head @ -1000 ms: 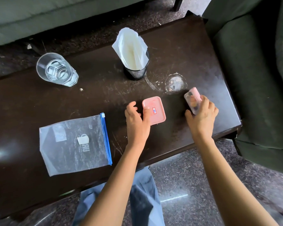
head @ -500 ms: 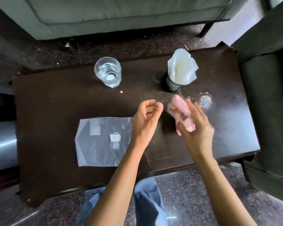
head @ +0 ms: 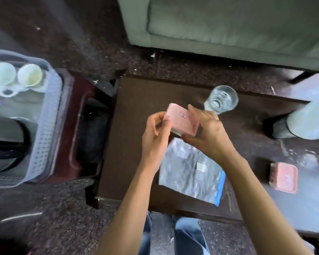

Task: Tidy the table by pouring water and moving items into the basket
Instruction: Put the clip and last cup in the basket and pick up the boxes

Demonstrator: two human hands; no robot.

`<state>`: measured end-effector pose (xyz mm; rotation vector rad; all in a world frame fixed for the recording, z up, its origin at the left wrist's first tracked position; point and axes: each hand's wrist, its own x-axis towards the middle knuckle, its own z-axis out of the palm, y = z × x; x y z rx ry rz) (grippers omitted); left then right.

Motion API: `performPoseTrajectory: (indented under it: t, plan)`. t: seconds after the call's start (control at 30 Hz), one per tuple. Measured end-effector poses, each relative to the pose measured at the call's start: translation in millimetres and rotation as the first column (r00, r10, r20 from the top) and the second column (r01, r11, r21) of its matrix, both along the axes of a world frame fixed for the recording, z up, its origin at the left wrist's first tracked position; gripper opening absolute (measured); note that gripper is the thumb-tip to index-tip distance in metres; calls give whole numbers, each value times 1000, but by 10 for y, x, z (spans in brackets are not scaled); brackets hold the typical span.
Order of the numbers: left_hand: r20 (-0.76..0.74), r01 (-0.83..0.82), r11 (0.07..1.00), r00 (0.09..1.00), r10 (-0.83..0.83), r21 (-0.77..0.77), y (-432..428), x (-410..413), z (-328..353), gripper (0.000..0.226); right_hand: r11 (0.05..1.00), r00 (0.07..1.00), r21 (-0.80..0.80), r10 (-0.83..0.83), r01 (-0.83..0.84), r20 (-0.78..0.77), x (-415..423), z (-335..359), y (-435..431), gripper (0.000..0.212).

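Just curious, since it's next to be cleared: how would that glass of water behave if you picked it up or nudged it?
The glass looks smooth and clear, so probably slippery and breakable. It holds water, so likely heavy for its size and apt to spill if tipped. Standing upright on the table, a nudge would probably slide it, not roll it.

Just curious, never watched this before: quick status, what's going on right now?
Both hands, left and right, grip pink box above table. Basket to left. Glass still full.

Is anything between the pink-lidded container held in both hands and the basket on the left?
Nothing visible blocks it. The container is held above the table; toward the basket lie only bare tabletop and the dark stool under the basket.
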<state>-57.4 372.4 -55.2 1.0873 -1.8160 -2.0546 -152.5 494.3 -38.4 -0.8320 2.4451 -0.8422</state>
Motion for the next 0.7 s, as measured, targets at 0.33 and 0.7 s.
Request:
performPoseTrajectory:
  t: [0.33, 0.7]
  plan:
    - [-30, -515, 821, 851, 525, -246, -1334, 801, -71, 21, 784, 772, -1, 611, -621, -175, -147, 591, -2450, 66]
    - [141, -441, 875, 871, 471, -200, -1857, 1183, -337, 13, 219, 193, 374, 975, -901, -106, 675, 348, -4376, 77]
